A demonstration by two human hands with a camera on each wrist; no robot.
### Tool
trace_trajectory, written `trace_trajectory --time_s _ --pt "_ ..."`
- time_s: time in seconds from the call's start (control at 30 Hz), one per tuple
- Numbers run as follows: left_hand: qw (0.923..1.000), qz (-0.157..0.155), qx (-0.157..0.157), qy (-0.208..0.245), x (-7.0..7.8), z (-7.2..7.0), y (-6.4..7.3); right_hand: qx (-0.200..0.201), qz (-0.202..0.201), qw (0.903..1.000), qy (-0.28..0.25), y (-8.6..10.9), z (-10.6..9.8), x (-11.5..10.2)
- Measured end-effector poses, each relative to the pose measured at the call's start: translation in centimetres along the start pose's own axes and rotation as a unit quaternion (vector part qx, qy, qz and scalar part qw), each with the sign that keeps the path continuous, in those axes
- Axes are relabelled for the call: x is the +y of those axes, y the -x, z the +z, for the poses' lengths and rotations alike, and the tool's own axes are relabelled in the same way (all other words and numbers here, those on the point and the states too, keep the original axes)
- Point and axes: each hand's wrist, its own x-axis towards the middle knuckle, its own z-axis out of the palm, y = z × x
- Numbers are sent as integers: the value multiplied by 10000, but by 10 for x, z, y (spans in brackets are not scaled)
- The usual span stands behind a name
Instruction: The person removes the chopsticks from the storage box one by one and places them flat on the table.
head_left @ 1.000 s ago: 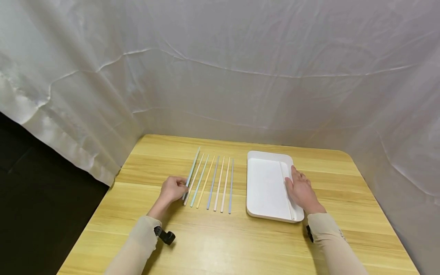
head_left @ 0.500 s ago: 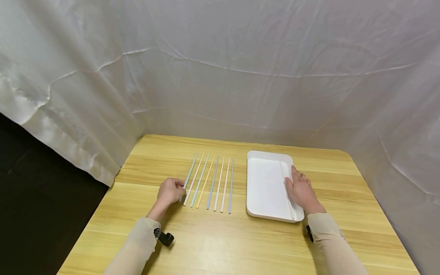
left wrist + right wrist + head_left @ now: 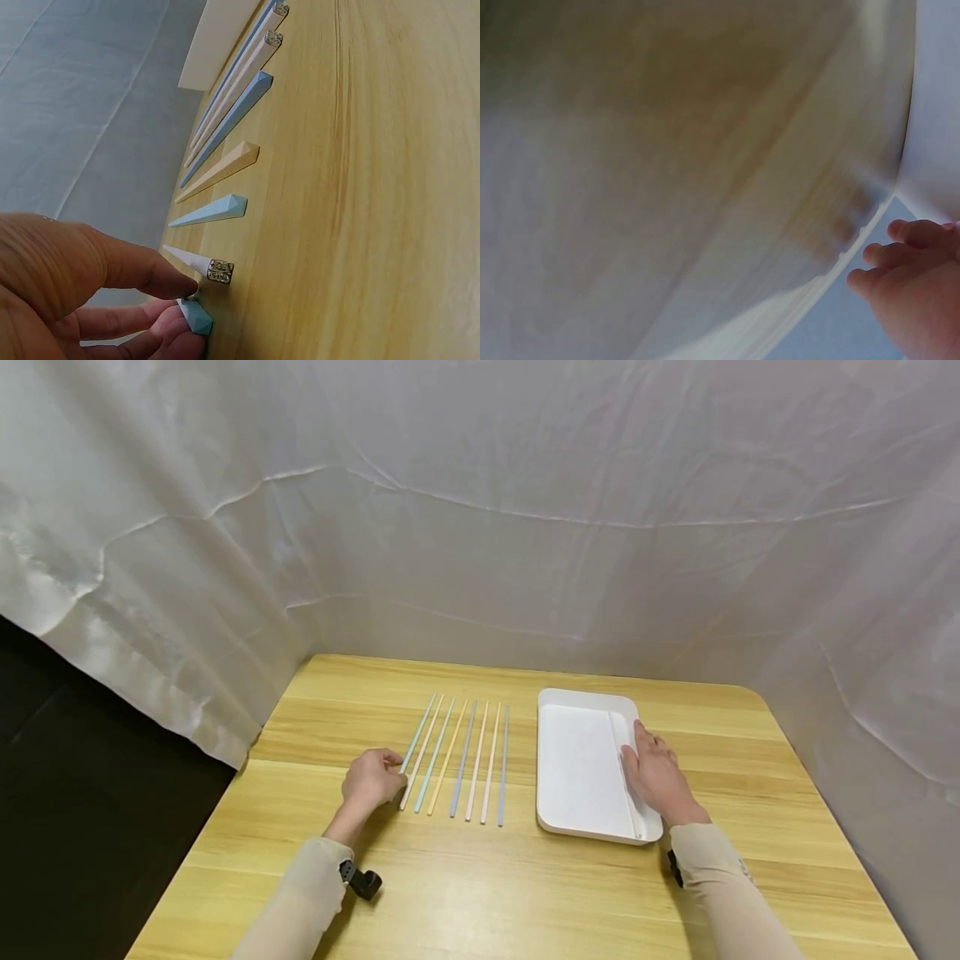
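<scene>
My left hand (image 3: 371, 778) pinches the thick lower end of a turquoise chopstick (image 3: 418, 733), leftmost in a row on the table. In the left wrist view, its faceted end (image 3: 196, 318) shows between the thumb and the fingers. Just right of it lies a pale chopstick with a patterned silver end (image 3: 220, 271). On the far right, my right hand (image 3: 660, 781) grips the side wall of a white tray (image 3: 585, 837), thumb inside and fingers along the outside. A white chopstick (image 3: 616, 727) lies in the tray along that wall, partly hidden by the thumb.
Several more chopsticks in turquoise, yellow (image 3: 448, 756), blue (image 3: 463, 760) and pale pink lie roughly parallel between the left hand and the tray. A pale curtain (image 3: 480, 568) hangs behind the wooden table (image 3: 465, 893). The table's left edge borders a dark floor.
My left hand has drawn the turquoise chopstick leftward and toward me, then shifted it slightly right, level with the row. The right hand and tray have kept their place.
</scene>
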Motion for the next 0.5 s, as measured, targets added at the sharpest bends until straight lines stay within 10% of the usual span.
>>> trace_trajectory --time_s 0.5 --pt "9945 389 276 936 42 7 4 -12 -34 10000 -83 0 -2 -1"
